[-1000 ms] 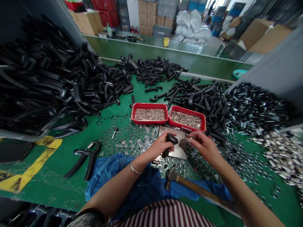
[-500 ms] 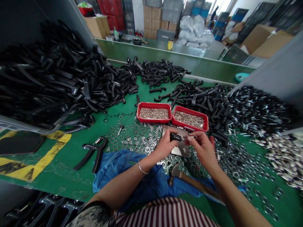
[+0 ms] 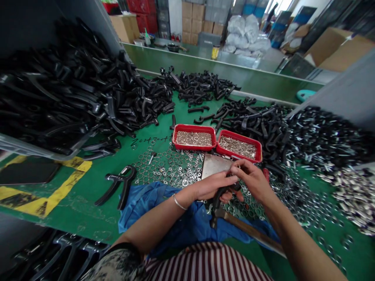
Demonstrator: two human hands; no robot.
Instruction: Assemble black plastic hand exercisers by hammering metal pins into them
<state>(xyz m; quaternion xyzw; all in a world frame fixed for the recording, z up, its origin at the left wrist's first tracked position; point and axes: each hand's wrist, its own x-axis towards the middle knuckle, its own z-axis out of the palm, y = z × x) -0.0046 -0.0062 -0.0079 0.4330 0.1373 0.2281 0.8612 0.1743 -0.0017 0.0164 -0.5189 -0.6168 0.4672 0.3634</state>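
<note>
My left hand (image 3: pixel 212 186) and my right hand (image 3: pixel 250 178) meet just below a square steel plate (image 3: pixel 215 166). Both close around a black plastic grip handle (image 3: pixel 219 200), which points down toward my lap. Whatever my right fingertips pinch is hidden. Under the handle lies a claw hammer with a wooden shaft (image 3: pixel 249 230). A finished black spring hand gripper (image 3: pixel 121 185) rests on the green mat to my left.
Two red trays (image 3: pixel 193 136) of small metal parts stand beyond the plate. Loose metal rings (image 3: pixel 166 168) cover the mat around it. Heaps of black handles (image 3: pixel 73 97) rise left and ahead, with metal-tipped parts (image 3: pixel 328 140) to the right. Blue cloth (image 3: pixel 146 207) lies across my lap.
My hands have drawn together and lower, off the steel plate, with the black handle now hanging downward near the hammer. The whole view has shifted slightly.
</note>
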